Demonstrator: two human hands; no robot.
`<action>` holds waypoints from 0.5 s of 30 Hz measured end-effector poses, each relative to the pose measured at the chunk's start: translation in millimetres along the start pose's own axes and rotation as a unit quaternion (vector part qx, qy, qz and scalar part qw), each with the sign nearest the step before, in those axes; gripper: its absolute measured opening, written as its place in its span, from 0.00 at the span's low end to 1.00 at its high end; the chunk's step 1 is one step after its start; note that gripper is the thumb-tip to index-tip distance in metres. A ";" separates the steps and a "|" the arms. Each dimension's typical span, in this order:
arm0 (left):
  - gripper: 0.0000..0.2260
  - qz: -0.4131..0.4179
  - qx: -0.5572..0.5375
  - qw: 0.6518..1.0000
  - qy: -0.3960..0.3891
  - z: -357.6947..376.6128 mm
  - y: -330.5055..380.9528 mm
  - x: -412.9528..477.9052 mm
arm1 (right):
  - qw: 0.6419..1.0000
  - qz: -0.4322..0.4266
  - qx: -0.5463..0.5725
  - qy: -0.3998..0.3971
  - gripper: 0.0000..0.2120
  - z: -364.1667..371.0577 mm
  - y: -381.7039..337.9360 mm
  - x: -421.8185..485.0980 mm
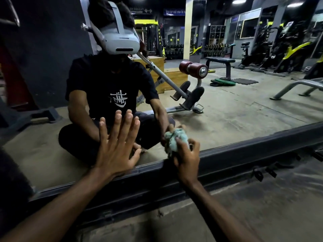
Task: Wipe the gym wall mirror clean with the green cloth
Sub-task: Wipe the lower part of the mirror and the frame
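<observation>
The wall mirror [244, 105] fills the upper part of the head view and reaches down to a dark metal frame [227, 154] near the floor. My left hand [117, 145] lies flat against the glass with its fingers straight and spread. My right hand [187, 154] grips the bunched pale green cloth [176, 140] and holds it against the lower part of the mirror, just above the frame. The reflection shows a person sitting cross-legged in a black T-shirt with a headset on.
The dark frame rail runs diagonally across the view, with a dusty concrete floor [244, 206] below it. Reflected in the glass are a bench [183, 95], weight plates, dumbbell racks and yellow machines. A dark object stands at the left edge [14, 180].
</observation>
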State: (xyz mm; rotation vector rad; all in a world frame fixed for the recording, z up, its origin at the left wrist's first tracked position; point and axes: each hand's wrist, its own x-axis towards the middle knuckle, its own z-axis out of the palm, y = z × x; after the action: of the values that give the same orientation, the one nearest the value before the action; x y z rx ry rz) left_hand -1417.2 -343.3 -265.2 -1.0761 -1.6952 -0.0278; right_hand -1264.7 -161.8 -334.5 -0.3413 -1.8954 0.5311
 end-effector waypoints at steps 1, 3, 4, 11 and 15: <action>0.42 0.002 0.001 1.000 0.002 -0.9 -1.3 4.4 | 0.998 -0.052 0.003 -0.040 0.22 -5.2 -4.9 3.5; 0.43 0.007 0.004 1.000 0.005 -2.7 -6.3 12.1 | 0.992 -0.116 -0.034 -0.021 0.24 -36.1 1.3 37.5; 0.42 0.003 0.007 1.000 0.009 -4.1 -9.0 16.4 | 0.993 -0.094 -0.059 0.042 0.26 -52.1 10.8 65.4; 0.39 -0.016 0.036 0.999 0.034 -21.9 -27.2 64.9 | 0.992 -0.070 0.019 0.107 0.25 -43.8 -33.6 116.5; 0.38 -0.021 0.035 0.999 0.034 -29.3 -30.6 63.8 | 0.950 -0.294 -0.041 -0.101 0.23 -31.4 -32.8 77.8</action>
State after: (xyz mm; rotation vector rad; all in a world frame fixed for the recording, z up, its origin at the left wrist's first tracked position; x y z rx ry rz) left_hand -1416.2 -335.8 -189.0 -0.9758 -1.6454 -0.0317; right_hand -1264.2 -146.9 -245.6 0.2387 -2.0952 0.0853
